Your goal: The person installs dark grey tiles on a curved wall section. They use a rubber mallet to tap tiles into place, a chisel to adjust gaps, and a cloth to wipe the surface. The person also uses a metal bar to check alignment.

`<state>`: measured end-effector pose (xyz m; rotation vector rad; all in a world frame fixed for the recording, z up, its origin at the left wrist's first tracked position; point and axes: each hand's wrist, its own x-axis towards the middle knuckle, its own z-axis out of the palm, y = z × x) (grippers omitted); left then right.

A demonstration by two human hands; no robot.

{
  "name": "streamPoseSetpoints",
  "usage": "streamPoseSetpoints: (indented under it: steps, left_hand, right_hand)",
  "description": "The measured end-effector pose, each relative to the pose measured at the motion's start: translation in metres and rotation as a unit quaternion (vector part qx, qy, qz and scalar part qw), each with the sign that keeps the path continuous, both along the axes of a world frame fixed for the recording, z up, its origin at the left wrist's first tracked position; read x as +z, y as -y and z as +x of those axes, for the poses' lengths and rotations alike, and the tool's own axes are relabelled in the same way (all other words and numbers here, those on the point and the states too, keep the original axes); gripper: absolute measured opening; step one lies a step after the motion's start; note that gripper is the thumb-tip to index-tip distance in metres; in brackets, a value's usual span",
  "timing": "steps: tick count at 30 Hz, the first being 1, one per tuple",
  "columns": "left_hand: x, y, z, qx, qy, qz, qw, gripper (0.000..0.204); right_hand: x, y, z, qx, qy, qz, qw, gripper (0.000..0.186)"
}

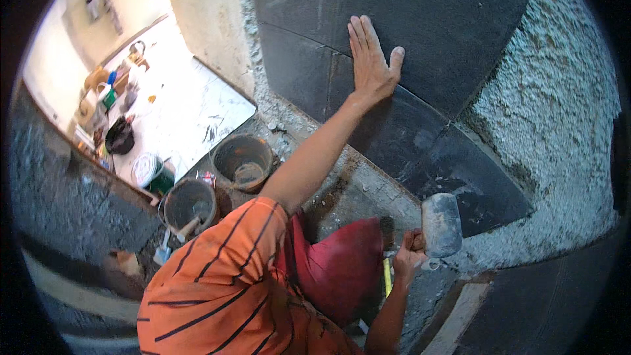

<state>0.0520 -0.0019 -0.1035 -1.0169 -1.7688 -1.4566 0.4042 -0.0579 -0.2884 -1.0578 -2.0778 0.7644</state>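
- Hands: 2. Left hand point(372, 71) lay flat on the upper right of the dark tiles point(430, 23), near the seam below; fingers straight and nearly together, thumb apart.
- Right hand point(409, 260) was low by the wall; fingers wrapped around the handle of the mallet.
- Mallet: 1. Its grey head point(442, 225) stood in front of the lower right tile, near its bottom edge; couldn't tell if it touched.
- Dark tiles: 5 on the wall going by the visible seams, 2 above, 3 below. Smudges showed on the lower right one.
- Dark buckets point(243, 162): 2, beside the left arm. Nearer one had a wooden handle point(189, 228) leaning in it; a small blue tool point(162, 253) was just beside it.
- White-and-green tub point(150, 172): 1, at the edge of the pale floor point(181, 92).
- Yellow strip point(388, 277): 1, just beside the right forearm.
- Surface: rough grey cement point(559, 85) right of the tiles; gritty ledge under them. A dark slab point(545, 302) filled the lower right.
- Room: bright area upper left, pale walls, clutter point(98, 95) along one side, too small to count.
- Clothes: striped orange shirt point(217, 276), red trousers point(342, 266).
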Motion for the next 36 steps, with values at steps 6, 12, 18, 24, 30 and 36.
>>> streamPoseSetpoints:
  steps: [6, 12, 18, 24, 30, 36]
  left_hand:
    - [-0.002, 0.002, -0.003, 0.001, 0.068, 0.034, 0.997, 0.097]
    - [-0.005, 0.002, -0.002, 0.007, 0.119, 0.047, 0.992, 0.108]
    - [-0.007, 0.004, 0.001, -0.021, 0.124, 0.058, 0.99, 0.113]
    - [-0.017, 0.006, -0.002, -0.056, 0.107, 0.056, 0.991, 0.112]
    - [-0.041, 0.009, -0.025, -0.109, 0.028, 0.054, 0.992, 0.108]
    - [-0.108, 0.022, -0.048, -0.278, -0.111, 0.17, 0.939, 0.064]
  right_hand:
    - [0.006, -0.005, 0.039, -0.031, -0.159, -0.163, 0.973, 0.046]
    - [0.018, 0.019, 0.068, -0.019, -0.132, -0.147, 0.98, 0.039]
    - [-0.006, -0.009, 0.055, 0.038, -0.107, -0.092, 0.989, 0.028]
    - [-0.004, -0.049, 0.014, 0.093, 0.076, -0.159, 0.98, 0.028]
    - [-0.047, -0.055, -0.066, 0.186, 0.314, -0.108, 0.925, 0.041]
    - [-0.142, -0.006, -0.119, 0.239, 0.437, -0.163, 0.852, 0.04]
